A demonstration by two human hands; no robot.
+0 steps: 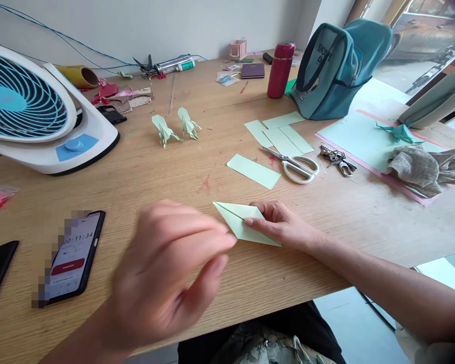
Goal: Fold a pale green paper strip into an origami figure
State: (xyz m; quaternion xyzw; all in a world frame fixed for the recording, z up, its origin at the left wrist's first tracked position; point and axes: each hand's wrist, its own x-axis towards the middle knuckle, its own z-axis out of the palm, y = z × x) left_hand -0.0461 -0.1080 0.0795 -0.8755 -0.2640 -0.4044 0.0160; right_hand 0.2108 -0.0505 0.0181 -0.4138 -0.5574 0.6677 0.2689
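Note:
My right hand (278, 222) pinches a light green folded paper (238, 215) between thumb and fingers. The paper has a diamond shape with a crease line down its middle, and it is held just above or on the table near the front edge. My left hand (170, 268), slightly blurred, hovers close to the camera with its fingers curved and a gap between thumb and forefinger; nothing shows in it. Its fingertips overlap the paper's left side in view, and I cannot tell whether they touch it. Beyond the hands lie a green paper strip (253, 171) and white-handled scissors (299, 168).
Two folded paper figures (165, 130) stand at the back. More strips (288, 140), keys (337, 159), a grey cloth (420, 169) and a teal backpack (333, 71) are to the right, beside a red bottle (280, 71). Left are a fan (79, 141) and a phone (74, 258).

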